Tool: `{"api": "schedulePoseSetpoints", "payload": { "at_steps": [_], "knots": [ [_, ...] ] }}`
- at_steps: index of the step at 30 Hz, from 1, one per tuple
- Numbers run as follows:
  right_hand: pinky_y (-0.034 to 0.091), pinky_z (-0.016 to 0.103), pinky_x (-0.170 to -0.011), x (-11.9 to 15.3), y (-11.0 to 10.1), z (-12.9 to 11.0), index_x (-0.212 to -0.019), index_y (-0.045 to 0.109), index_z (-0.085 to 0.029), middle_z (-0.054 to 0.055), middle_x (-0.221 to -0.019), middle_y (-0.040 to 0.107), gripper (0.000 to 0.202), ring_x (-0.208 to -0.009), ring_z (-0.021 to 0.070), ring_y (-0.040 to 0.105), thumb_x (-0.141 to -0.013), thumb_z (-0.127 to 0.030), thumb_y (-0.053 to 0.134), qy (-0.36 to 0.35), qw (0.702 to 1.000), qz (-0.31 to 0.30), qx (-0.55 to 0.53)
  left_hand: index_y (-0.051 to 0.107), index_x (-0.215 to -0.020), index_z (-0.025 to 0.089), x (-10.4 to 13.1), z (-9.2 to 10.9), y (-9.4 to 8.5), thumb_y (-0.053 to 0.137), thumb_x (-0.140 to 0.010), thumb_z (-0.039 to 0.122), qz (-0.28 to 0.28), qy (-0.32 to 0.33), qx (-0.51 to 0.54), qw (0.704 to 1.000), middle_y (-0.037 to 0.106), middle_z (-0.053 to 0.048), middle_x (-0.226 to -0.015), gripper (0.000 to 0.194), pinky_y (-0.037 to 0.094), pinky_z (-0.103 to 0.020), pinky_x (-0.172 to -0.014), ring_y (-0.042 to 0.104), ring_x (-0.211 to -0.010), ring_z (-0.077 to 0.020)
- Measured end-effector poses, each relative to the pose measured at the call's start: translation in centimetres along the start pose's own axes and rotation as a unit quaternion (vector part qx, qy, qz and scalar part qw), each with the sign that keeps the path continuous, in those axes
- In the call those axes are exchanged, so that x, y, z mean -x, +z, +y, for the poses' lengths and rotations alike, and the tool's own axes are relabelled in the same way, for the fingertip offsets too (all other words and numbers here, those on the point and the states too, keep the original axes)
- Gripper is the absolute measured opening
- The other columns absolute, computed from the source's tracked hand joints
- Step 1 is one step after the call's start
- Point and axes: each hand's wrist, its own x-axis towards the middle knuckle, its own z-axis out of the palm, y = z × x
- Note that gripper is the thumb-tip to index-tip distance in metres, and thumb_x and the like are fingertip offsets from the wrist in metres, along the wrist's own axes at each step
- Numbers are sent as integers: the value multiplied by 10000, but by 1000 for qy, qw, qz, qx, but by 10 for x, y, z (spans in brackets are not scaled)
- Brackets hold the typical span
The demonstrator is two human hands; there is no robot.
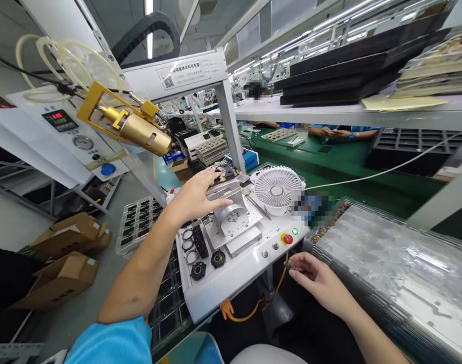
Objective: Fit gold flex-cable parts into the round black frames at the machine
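My left hand (198,194) reaches across the silver metal fixture (234,217) on the white bench machine. Its fingers are stretched out toward small dark parts (225,174) behind the fixture, and the thumb points right above the block. I cannot tell whether the fingertips touch anything. Low in front of the machine, my right hand (312,273) pinches a small dark piece (287,265), too small to name. Left of the fixture lie several black rings (187,245), a black block (199,241) and two round black parts, one (198,270) near the corner, the other (218,258) beside it.
A white fan (277,189) stands right of the fixture. A red button (287,238) sits on the machine's front. Over the left side hangs a brass-coloured cylinder (147,134). Clear plastic trays (390,268) are at right. Another person's hands (331,131) are across the green bench.
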Motion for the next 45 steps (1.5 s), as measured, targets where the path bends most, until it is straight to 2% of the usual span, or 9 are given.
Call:
{"api": "schedulePoseSetpoints", "payload": {
  "at_steps": [10,15,18,23,26,31,35,39,45],
  "knots": [
    [541,406,-796,-41,-1,27,-1583,292,-168,72,-997,747,811,-745,245,698,-849,-250,625,7,965,75,253,478,-1514,165,12,0,9,607,-875,701,61,-3,49,997,406,-194,-1642,844,221,-606,-1259,269,-1572,-367],
    [512,383,-806,-41,0,28,-1618,245,-162,84,-1014,741,822,-863,286,718,-890,-265,612,19,947,51,317,670,-1300,238,80,27,36,720,-877,532,190,31,169,966,590,-138,-1505,518,315,-590,-1234,452,-1479,-343],
    [507,386,-819,-45,-3,29,-1624,235,-166,85,-1008,731,823,-900,296,712,-900,-277,612,33,943,64,326,760,-1135,257,127,50,77,786,-844,415,133,12,325,936,718,-132,-1318,331,472,-539,-1131,639,-1280,-335],
    [514,431,-848,-35,-4,21,-1582,348,-155,98,-986,729,767,-875,296,701,-881,-282,633,46,942,72,323,783,-1093,269,178,88,161,791,-847,355,-3,-130,516,847,772,-126,-1182,260,519,-477,-1069,703,-1150,-319],
    [554,401,-760,-1,8,17,-1556,393,-226,72,-1025,730,776,-788,250,686,-861,-355,714,2,979,35,203,723,-1223,267,193,108,201,752,-890,401,-42,-208,636,742,766,-134,-1195,360,523,-456,-1070,714,-1147,-298],
    [576,397,-829,60,48,22,-1477,514,-311,73,-1087,711,906,-958,268,677,-701,-507,937,-150,987,4,49,667,-1313,254,201,131,237,866,-756,492,-71,-215,791,568,745,-170,-1228,637,525,-519,-1055,726,-1125,-336],
    [583,383,-801,74,61,18,-1436,574,-273,82,-1041,681,923,-949,264,660,-645,-549,960,-190,977,64,73,771,-1136,261,191,137,249,953,-596,516,-82,-209,812,539,778,-138,-1137,624,573,-502,-987,749,-1029,-331],
    [565,402,-886,83,15,-7,-1382,613,-229,116,-1139,695,712,-1025,270,664,-777,-479,892,-164,967,45,192,800,-1124,264,180,139,249,971,-577,475,-106,-216,791,562,772,-147,-1164,611,629,-402,-752,756,-891,-292],
    [556,410,-694,119,-170,-18,-1006,710,-238,77,-888,735,190,-723,263,681,-880,-379,694,29,868,321,378,814,-1090,239,188,135,245,967,-567,508,-75,-263,775,570,778,-142,-1072,608,597,-335,-642,753,-785,-254]
  ]
}}
